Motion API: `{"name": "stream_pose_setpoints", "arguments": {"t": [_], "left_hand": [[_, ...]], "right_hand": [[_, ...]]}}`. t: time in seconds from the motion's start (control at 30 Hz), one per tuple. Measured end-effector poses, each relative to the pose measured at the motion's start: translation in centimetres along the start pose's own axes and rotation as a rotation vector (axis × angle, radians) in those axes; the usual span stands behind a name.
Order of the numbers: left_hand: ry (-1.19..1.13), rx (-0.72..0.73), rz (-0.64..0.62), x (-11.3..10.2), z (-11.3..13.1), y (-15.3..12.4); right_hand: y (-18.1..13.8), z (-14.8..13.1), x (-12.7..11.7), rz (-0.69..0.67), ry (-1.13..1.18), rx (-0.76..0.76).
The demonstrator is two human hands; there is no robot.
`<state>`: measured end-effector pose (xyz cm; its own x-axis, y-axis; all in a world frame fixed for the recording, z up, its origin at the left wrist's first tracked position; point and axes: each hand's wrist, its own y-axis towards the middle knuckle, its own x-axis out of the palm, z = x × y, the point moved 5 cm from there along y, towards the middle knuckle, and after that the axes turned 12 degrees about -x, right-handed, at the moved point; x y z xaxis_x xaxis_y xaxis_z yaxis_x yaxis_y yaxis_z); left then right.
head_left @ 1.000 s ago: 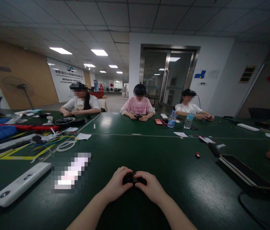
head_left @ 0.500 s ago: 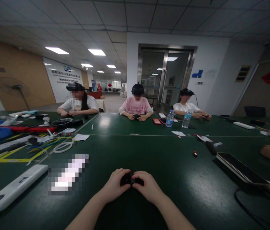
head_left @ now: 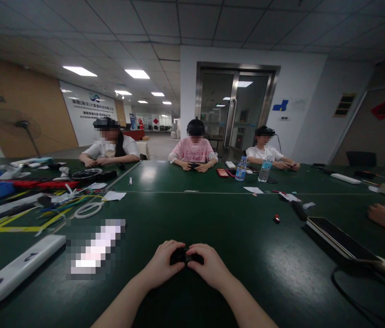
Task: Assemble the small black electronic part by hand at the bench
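Both my hands meet low in the middle of the head view, over the dark green table (head_left: 233, 214). Between them is a small black object (head_left: 187, 258), mostly covered by my fingers, so its exact kind does not show. My left hand (head_left: 163, 262) curls round its left end, thumb at the near side and fingers over the far side. On the right end, my right hand (head_left: 210, 264) grips in the same way. A slightly shiny part shows in the gap between the two thumbs.
Left of my hands lie a white elongated device (head_left: 21, 269) and a pixelated bright rectangle (head_left: 98, 248). A coiled white cable (head_left: 89, 209) is beyond. To the right are a phone-like slab (head_left: 342, 239) and a small red item (head_left: 276, 219). Co-workers sit around the table, near bottles (head_left: 265, 170).
The view has shifted very slightly, so the surroundings sit a little further left. My hands keep the same grip on the black object, with hardly any visible motion.
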<state>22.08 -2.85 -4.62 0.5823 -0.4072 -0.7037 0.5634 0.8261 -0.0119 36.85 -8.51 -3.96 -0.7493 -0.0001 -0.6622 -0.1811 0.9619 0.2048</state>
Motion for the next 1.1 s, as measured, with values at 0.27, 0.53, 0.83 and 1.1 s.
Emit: {"name": "stream_pose_setpoints", "arguments": {"t": [0.27, 0.53, 0.83, 1.1], "left_hand": [[0.032, 0.020, 0.011, 0.17, -0.14, 0.05], [0.064, 0.020, 0.005, 0.09, 0.08, -0.02], [0.058, -0.004, -0.030, -0.06, 0.20, -0.11], [0.053, -0.004, -0.033, -0.04, 0.23, -0.22]], "right_hand": [[0.10, 0.16, 0.19, 0.002, 0.008, -0.017], [0.13, 0.45, 0.17, 0.016, 0.018, -0.015], [0.09, 0.63, 0.23, 0.031, 0.037, -0.018], [-0.04, 0.55, 0.17, 0.028, 0.027, -0.007]]}}
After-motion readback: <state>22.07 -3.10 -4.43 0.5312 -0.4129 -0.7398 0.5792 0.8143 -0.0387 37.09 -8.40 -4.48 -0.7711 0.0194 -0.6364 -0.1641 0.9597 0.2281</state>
